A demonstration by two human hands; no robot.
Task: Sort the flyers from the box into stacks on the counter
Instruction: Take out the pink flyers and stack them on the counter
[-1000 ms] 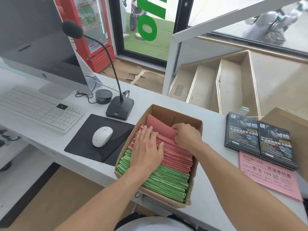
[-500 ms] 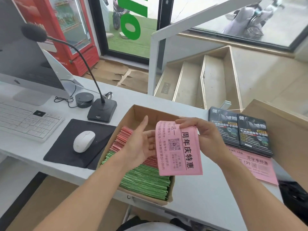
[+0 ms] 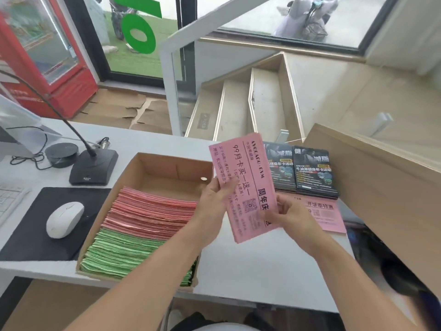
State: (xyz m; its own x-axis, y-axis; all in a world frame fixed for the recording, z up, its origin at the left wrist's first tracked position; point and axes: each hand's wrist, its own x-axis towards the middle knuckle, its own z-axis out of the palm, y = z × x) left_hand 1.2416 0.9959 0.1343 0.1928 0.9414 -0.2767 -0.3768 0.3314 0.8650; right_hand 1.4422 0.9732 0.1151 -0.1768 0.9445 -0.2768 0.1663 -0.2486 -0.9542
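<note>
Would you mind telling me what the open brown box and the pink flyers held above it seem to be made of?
The open brown box looks like plain matte corrugated cardboard: dull brown walls, folded flaps, a seam in the back wall. The pink flyers, held by both hands, look like thin matte printed paper, probably uncoated: no shine, stacked edges fine.

The box [image 3: 152, 168] is set mid-frame on the desk [image 3: 257, 278], flyers [image 3: 143, 225] stacked inside; a mouse [image 3: 65, 219] lies left, booklets [image 3: 310, 173] right.

White mouse [image 3: 65, 219] on black mousepad [image 3: 28, 235]
</note>
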